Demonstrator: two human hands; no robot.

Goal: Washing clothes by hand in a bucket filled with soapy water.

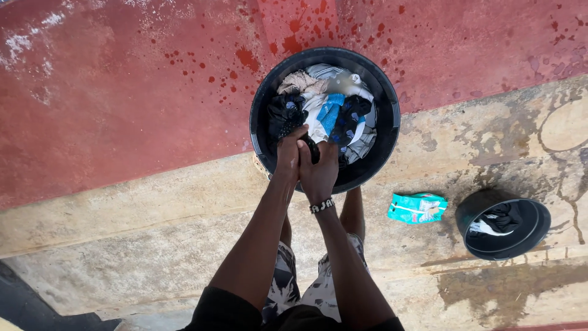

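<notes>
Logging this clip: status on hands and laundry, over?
Left hand and right hand both shut on dark wet garment. Over big black basin of clothes. Detergent packet, smaller bucket off right, clear.

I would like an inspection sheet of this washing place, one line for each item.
Surface: bare concrete floor, wet patches; red painted part with dark splashes.
Job's things: big black basin full of wet clothes; dark cloth gripped between both hands.
Clutter: green packet lying on the floor; small black bucket holding dark and white cloth.
Grippers: left hand and right hand closed on the dark cloth; beaded bracelet on right wrist.
Cables: nothing seen.
Surroundings: nothing seen.
</notes>
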